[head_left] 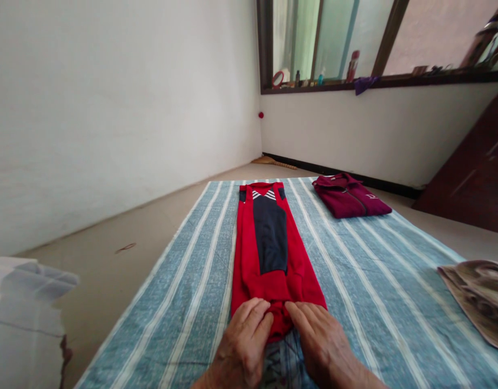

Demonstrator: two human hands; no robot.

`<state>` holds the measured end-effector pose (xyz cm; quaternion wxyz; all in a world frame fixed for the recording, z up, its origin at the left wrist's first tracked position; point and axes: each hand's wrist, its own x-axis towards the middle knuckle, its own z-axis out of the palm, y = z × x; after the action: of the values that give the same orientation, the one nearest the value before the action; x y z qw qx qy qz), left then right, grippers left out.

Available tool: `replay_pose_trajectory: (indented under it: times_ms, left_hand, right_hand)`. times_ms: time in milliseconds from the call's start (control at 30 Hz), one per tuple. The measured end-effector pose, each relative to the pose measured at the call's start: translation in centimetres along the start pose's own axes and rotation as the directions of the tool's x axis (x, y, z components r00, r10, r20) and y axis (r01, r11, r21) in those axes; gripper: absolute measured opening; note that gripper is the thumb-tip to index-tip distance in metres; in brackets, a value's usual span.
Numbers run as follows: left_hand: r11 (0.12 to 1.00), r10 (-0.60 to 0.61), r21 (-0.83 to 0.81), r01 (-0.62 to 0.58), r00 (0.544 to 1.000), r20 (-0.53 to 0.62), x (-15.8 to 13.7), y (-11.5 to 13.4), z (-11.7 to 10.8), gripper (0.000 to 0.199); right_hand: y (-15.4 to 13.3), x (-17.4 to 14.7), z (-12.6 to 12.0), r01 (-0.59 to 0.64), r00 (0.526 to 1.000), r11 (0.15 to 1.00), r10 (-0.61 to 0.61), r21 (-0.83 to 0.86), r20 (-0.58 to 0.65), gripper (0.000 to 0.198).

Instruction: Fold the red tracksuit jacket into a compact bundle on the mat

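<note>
A red and dark navy sweatshirt (269,232) with white stripes lies in a long, narrow fold on a blue striped cloth (192,259). Its near end is bunched and partly turned over. My left hand (244,337) grips that end on the left, fingers closed over the fabric. On the right side of the same end, my right hand (324,337) is closed on the cloth too. The fingers of both hands point away from me, a small gap of red fabric between them. My palms hide some of the hem.
A folded maroon zip garment (350,197) rests at the far right of the covered surface. A brown patterned item (476,297) lies at the right edge. White material (26,319) is at lower left. Bottles and a mirror (277,79) line the windowsill (387,81).
</note>
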<state>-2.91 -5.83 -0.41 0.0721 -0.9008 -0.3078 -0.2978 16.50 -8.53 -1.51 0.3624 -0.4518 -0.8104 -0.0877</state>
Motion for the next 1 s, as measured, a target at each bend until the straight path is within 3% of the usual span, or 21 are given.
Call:
replay_pose_trajectory:
  times_ms: [133, 267, 567, 700, 833, 1000]
  left_hand:
    - [1.000, -0.012, -0.021, 0.014, 0.996, 0.093, 1.9, 0.0, -1.9, 0.037]
    - [0.999, 0.001, -0.040, 0.004, 0.993, 0.117, 2.5, -0.2, -2.0, 0.038]
    - [0.998, -0.053, -0.016, 0.058, 0.977, 0.206, 3.0, -0.3, -1.7, 0.025]
    - [0.997, -0.073, -0.016, 0.081, 0.951, 0.302, 3.2, -0.4, -1.7, 0.024]
    - [0.993, -0.109, 0.004, 0.118, 0.904, 0.413, 3.7, -0.4, -2.0, 0.027]
    - [0.986, -0.148, 0.016, 0.164, 0.844, 0.516, 4.3, -0.6, -2.3, 0.029]
  right_hand:
    - [-0.7, -0.1, 0.4, -0.097, 0.985, 0.989, 0.079, -0.111, -0.154, 0.038]
    - [-1.2, -0.6, 1.1, -0.161, 0.957, 0.972, 0.112, -0.171, -0.267, 0.034]
    - [-1.1, -1.3, 2.4, -0.094, 0.950, 0.980, 0.035, -0.178, -0.309, 0.037]
    - [-0.3, -1.5, 2.0, 0.021, 0.969, 0.984, -0.065, -0.179, -0.239, 0.039]
    - [0.5, -1.1, 1.2, 0.121, 0.987, 0.975, -0.139, -0.186, -0.084, 0.039]
    - [1.3, 0.8, 0.2, 0.256, 0.964, 0.950, -0.237, -0.178, 0.122, 0.044]
